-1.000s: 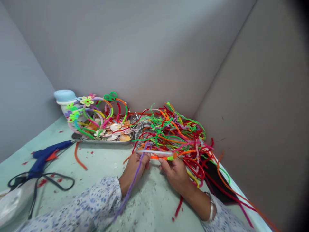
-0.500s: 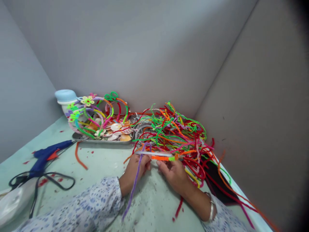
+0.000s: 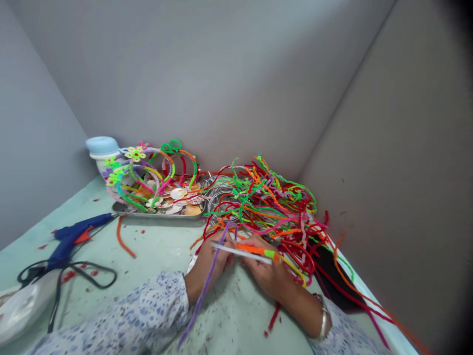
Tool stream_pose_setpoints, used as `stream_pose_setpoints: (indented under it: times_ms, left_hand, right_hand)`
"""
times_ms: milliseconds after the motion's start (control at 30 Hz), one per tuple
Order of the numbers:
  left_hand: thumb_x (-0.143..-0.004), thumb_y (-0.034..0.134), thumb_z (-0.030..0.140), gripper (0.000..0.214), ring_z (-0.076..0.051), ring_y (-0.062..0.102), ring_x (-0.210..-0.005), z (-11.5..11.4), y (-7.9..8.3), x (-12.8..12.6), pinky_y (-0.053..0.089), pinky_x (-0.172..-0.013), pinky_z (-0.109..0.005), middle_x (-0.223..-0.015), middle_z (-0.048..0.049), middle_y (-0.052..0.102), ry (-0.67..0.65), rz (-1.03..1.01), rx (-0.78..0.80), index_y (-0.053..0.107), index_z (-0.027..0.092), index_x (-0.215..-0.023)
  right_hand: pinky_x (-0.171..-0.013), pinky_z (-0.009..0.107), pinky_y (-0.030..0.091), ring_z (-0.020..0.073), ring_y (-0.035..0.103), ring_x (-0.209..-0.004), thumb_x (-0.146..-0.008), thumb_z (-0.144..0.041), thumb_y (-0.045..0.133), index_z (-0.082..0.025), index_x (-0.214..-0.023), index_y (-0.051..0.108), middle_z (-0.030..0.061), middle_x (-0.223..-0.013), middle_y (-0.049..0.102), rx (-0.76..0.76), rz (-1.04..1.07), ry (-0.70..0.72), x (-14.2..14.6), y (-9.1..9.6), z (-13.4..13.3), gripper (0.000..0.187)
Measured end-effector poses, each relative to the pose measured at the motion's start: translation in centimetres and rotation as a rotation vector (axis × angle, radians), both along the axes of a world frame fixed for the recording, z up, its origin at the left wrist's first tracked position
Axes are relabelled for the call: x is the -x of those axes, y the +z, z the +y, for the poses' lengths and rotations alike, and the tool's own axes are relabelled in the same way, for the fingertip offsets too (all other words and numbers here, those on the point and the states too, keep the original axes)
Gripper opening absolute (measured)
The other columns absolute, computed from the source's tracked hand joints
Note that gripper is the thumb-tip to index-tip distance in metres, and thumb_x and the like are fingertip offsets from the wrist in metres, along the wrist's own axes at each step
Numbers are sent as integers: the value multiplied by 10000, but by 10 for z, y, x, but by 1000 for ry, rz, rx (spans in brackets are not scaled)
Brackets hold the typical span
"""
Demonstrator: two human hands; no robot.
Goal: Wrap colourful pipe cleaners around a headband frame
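Between my hands is a headband (image 3: 253, 256), seen nearly edge-on: one side is bare and whitish, the other is wrapped in orange and green pipe cleaner (image 3: 254, 249). My left hand (image 3: 207, 266) is closed around its left part. A purple pipe cleaner (image 3: 205, 288) loops up over the left fingers, and its long tail hangs down across that hand toward the table's front. My right hand (image 3: 271, 281) grips the headband from the right, with fingers close to the wrapped stretch. The fingertips of both hands nearly meet, and the band partly hides them.
A tangled heap of coloured pipe cleaners (image 3: 273, 192) lies just beyond my hands, beside a wire coil (image 3: 218, 195). Finished headbands (image 3: 170, 162) stand in a metal tray (image 3: 162, 215) of shells. At left are a blue glue gun (image 3: 68, 241) with its cord, and a lidded bottle (image 3: 103, 148).
The headband has tilted, its bare side swinging down in front of the wrapped side. My right hand has turned along with it. The purple tail has shifted slightly left.
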State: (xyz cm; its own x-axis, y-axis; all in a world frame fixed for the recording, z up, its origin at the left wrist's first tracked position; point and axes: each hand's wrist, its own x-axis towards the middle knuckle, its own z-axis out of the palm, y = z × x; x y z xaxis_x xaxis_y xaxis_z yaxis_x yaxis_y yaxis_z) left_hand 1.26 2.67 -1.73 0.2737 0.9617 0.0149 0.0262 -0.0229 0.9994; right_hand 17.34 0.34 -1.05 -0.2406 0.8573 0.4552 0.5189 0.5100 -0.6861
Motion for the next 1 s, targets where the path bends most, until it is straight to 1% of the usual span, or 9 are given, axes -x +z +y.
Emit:
stream_pose_setpoints:
  times_ms: [100, 200, 367, 467, 567, 667, 733, 833, 1000]
  left_hand:
    - [-793, 521, 278, 240, -104, 386, -463, 0, 0, 0, 271, -442, -218, -510, 38, 453, -2, 10, -6, 486, 187, -574]
    - [-799, 523, 284, 265, -105, 382, -467, -1, 2, 0, 270, -450, -220, -498, 39, 447, -5, 19, -3, 453, 187, -561]
    - [-809, 511, 284, 282, -99, 388, -478, -2, 5, 1, 282, -468, -219, -509, 42, 452, -18, 31, 2, 441, 179, -557]
    - [-815, 516, 289, 284, -90, 380, -473, -3, 8, 0, 276, -463, -213, -514, 49, 434, -20, 42, 12, 445, 174, -565]
    - [-836, 521, 349, 296, -85, 358, -441, -5, 11, -1, 258, -440, -211, -490, 56, 421, -25, 55, 36, 478, 176, -600]
    - [-856, 504, 392, 339, -85, 359, -419, -5, 8, -2, 253, -430, -216, -469, 49, 439, -27, 68, 31, 502, 172, -599]
    - [-859, 498, 384, 344, -85, 378, -421, -3, 4, -1, 260, -434, -217, -478, 40, 460, -22, 69, 27, 505, 170, -590]
    - [-851, 496, 350, 305, -83, 386, -420, 0, -4, 0, 266, -435, -213, -489, 39, 476, -28, 62, 38, 504, 172, -604]
    - [-855, 489, 355, 298, -86, 394, -421, 3, -13, 0, 276, -441, -212, -480, 39, 483, -37, 53, 41, 494, 177, -617]
  right_hand:
    - [-777, 398, 509, 234, 608, -817, -907, -229, 499, -233, -872, 680, 73, -817, 666, -91, -1, 9, 1, 3, -1, 185]
    - [-740, 385, 521, 225, 611, -786, -917, -232, 489, -265, -902, 676, 62, -809, 674, -145, 46, 25, 2, 3, -2, 191]
    - [-753, 373, 522, 214, 610, -794, -907, -181, 494, -220, -890, 656, 61, -813, 674, -207, 53, 22, 3, 1, -3, 168]
    - [-745, 359, 512, 207, 605, -784, -900, -167, 499, -202, -855, 641, 59, -813, 667, -136, 28, 32, 2, 0, -1, 154]
    - [-750, 341, 500, 203, 605, -792, -901, -182, 496, -193, -840, 637, 57, -819, 653, 3, 43, 12, 0, -1, 1, 154]
    - [-756, 323, 486, 200, 601, -808, -894, -172, 480, -190, -831, 637, 52, -825, 643, 96, 53, 15, -1, -3, 3, 170]
    - [-744, 315, 474, 198, 592, -799, -885, -163, 471, -188, -799, 631, 48, -807, 631, 99, 54, 23, -1, -3, 2, 184]
    - [-723, 315, 450, 199, 570, -784, -880, -175, 468, -185, -769, 624, 46, -782, 610, 63, 36, 32, -1, -2, 1, 192]
    - [-739, 332, 430, 205, 544, -798, -887, -197, 449, -180, -822, 635, 57, -806, 598, 24, 4, 55, 0, 0, -2, 198]
